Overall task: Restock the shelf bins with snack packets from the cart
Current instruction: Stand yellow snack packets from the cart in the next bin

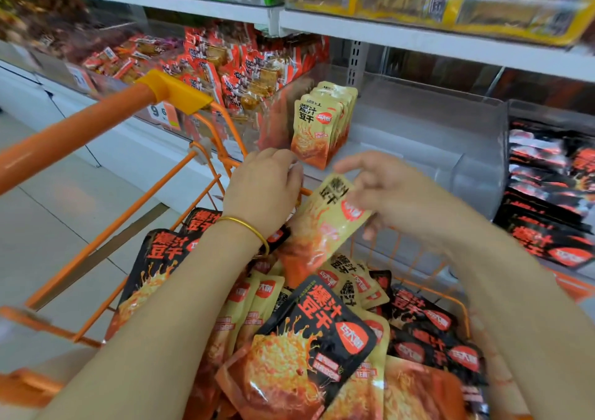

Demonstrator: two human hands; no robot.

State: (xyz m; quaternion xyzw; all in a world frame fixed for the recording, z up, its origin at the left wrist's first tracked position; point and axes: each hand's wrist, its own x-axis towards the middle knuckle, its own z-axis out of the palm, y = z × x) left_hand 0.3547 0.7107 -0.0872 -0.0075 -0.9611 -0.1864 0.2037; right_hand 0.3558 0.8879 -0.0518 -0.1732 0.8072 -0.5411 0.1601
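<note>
Above the wire cart (pixel 64 139), before a clear plastic bin (pixel 418 123), a glossy packet (pixel 325 223) is pinched by the right hand (pixel 396 194); the left hand (pixel 264 188) fingers are hidden.

Bright, even store light; shadows soft and faint. White glare streaks on clear bin walls (pixel 476 175) and glossy packets (pixel 322 332) in cart (pixel 206 191). Top shelf (pixel 418 38) and far-left goods (pixel 38 27) smeared, out of focus. Wide-angle bend curves shelf edges and cart handle (pixel 80 130). Held packet (pixel 325 226) and right hand (pixel 396 194) slightly motion-soft; nearest packets sharpest.
</note>
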